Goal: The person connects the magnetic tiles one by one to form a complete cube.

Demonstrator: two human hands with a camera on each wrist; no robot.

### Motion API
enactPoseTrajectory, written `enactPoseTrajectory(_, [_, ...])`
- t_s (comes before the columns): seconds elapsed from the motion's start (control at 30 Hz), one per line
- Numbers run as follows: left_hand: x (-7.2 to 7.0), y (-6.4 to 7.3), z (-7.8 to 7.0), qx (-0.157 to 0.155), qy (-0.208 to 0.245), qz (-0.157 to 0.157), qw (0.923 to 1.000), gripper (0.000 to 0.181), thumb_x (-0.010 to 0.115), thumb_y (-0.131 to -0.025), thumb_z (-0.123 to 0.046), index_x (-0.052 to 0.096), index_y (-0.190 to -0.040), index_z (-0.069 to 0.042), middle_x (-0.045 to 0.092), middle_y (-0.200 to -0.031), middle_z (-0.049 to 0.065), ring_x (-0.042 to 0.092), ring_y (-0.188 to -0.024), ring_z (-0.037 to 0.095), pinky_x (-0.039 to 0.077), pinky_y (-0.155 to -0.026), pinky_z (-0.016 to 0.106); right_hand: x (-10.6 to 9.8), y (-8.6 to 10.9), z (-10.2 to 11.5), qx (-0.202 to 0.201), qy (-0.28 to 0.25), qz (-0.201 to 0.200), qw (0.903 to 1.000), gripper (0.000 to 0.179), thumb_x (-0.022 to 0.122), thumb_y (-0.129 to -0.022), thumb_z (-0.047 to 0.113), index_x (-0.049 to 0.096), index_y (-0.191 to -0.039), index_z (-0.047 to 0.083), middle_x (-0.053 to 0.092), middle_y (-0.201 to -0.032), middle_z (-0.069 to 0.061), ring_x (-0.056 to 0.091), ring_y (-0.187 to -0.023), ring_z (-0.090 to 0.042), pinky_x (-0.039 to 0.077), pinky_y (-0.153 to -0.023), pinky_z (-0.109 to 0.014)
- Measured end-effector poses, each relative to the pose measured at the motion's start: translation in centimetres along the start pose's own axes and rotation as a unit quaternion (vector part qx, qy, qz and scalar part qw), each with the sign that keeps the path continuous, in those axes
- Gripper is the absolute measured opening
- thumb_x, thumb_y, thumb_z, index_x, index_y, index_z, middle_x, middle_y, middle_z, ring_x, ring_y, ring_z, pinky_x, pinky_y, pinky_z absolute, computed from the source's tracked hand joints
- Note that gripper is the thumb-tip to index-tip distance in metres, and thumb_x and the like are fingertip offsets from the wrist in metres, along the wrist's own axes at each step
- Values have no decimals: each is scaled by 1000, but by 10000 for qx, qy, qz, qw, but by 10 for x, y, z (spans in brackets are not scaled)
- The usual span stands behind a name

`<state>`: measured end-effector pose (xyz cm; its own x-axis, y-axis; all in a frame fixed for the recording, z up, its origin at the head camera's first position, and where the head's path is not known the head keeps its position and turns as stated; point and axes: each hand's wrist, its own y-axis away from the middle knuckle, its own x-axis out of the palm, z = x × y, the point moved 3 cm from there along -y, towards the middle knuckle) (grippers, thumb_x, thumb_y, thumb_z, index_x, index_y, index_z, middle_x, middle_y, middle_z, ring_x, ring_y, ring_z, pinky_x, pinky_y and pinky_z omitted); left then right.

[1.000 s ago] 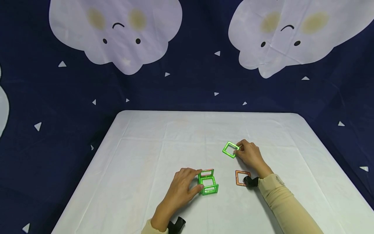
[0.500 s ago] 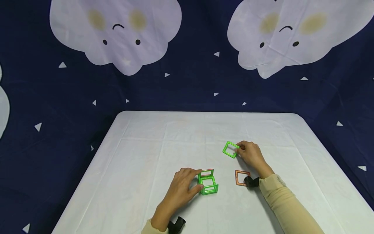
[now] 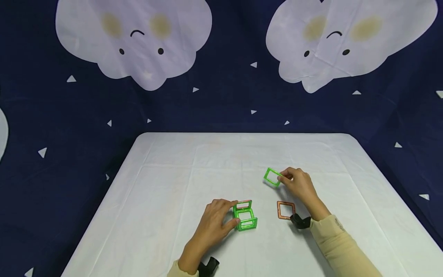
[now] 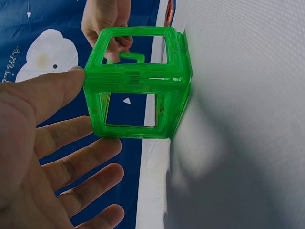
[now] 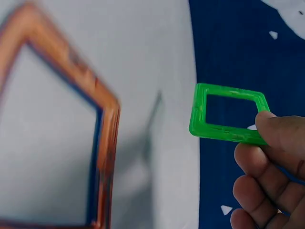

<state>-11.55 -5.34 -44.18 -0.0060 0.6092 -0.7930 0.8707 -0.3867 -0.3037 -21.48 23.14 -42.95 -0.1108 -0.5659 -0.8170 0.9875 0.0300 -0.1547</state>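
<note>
In the head view my left hand (image 3: 212, 224) holds a small box of green magnetic tiles (image 4: 133, 78) between thumb and index finger. Its remaining fingers stay spread behind the box in the left wrist view. The box is made of open square frames, with a reddish edge showing on its far side. Farther right, my right hand (image 3: 300, 184) pinches a single green square magnetic tile (image 5: 198, 110) by one edge. That tile is tilted and raised over the table, its shadow visible below. An orange square magnetic tile (image 3: 278, 211) lies flat near the right wrist.
A white cloth covers the table (image 3: 166, 184). Behind it hangs a dark blue backdrop (image 3: 228, 100) printed with pale clouds and small triangles. Black wrist cameras are strapped on both arms, the right one (image 3: 299, 221) close over the orange tile.
My right hand has lifted and tilted the single green tile, and its shadow now stands apart from it. My left hand and the green box stay about where they were.
</note>
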Motion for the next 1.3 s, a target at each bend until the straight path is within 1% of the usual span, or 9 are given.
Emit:
enactPoseTrajectory(0.2, [0, 0, -1, -62, 2, 31, 10000, 47, 68, -84, -38, 59, -126, -20, 63, -113, -4, 54, -110, 15, 42, -90, 38, -2, 24, 17, 59, -238, -105, 9996, 15, 68, -86, 25, 70, -92, 11, 65, -86, -8, 54, -79, -20, 37, -64, -29])
enactPoseTrajectory(0.3, [0, -1, -1, -79, 20, 34, 10000, 47, 68, -84, -38, 59, -126, -19, 63, -113, -4, 54, -110, 15, 43, -91, 39, 1, 35, 22, 141, -325, -177, 9992, 15, 68, -86, 25, 69, -92, 12, 66, -85, -6, 54, -80, -20, 36, -66, -29])
enactPoseTrajectory(0.47, [0, 0, -1, -78, 12, 2, 10000, 47, 68, -84, -36, 59, -126, -19, 63, -112, -4, 54, -108, 14, 43, -90, 38, 12, 54, 29, 132, -450, -469, 9978, 10, 72, -82, 21, 69, -85, 12, 68, -79, -5, 51, -74, -17, 34, -64, -28])
enactPoseTrajectory(0.53, [0, 0, -1, -70, 7, -12, 10000, 46, 68, -84, -36, 59, -126, -19, 63, -112, -4, 54, -108, 14, 42, -89, 38, 16, 61, 31, 111, -476, -576, 9971, 9, 74, -81, 20, 69, -82, 12, 67, -75, -3, 51, -72, -15, 36, -63, -26])
enactPoseTrajectory(0.63, [0, 0, -1, -56, 5, -32, 10000, 46, 68, -84, -36, 59, -126, -19, 63, -112, -4, 54, -107, 14, 42, -89, 37, 21, 69, 35, 85, -504, -697, 9963, 9, 75, -79, 18, 68, -79, 14, 67, -71, 0, 53, -73, -14, 40, -65, -26])
enactPoseTrajectory(0.73, [0, 0, -1, -45, 16, -41, 10000, 47, 68, -84, -36, 59, -126, -19, 63, -112, -4, 54, -107, 14, 42, -89, 37, 25, 75, 37, -46, -537, -852, 9949, 10, 77, -77, 15, 67, -76, 14, 68, -70, 1, 56, -75, -14, 42, -67, -27])
enactPoseTrajectory(0.97, [-1, 0, -2, -35, -9, -41, 10000, 46, 68, -84, -36, 59, -126, -18, 63, -112, -3, 54, -108, 14, 42, -88, 37, 31, 87, 44, -588, -323, -1267, 9897, 16, 81, -70, 10, 66, -72, 15, 64, -63, 5, 48, -64, -9, 34, -61, -25])
enactPoseTrajectory(1.1, [-1, -1, -2, -32, -18, -60, 10000, 47, 68, -84, -37, 59, -126, -18, 63, -112, -3, 54, -108, 14, 42, -88, 37, 34, 91, 48, -728, -196, -1356, 9879, 18, 82, -67, 9, 66, -70, 16, 60, -60, 9, 43, -62, -5, 31, -62, -26])
enactPoseTrajectory(1.3, [0, 0, -2, -22, -51, -64, 10000, 46, 68, -84, -36, 59, -125, -18, 63, -112, -3, 54, -107, 14, 43, -88, 37, 40, 95, 51, -920, -93, -1460, 9850, 21, 84, -63, 7, 65, -68, 17, 55, -58, 12, 41, -61, -2, 34, -65, -28])
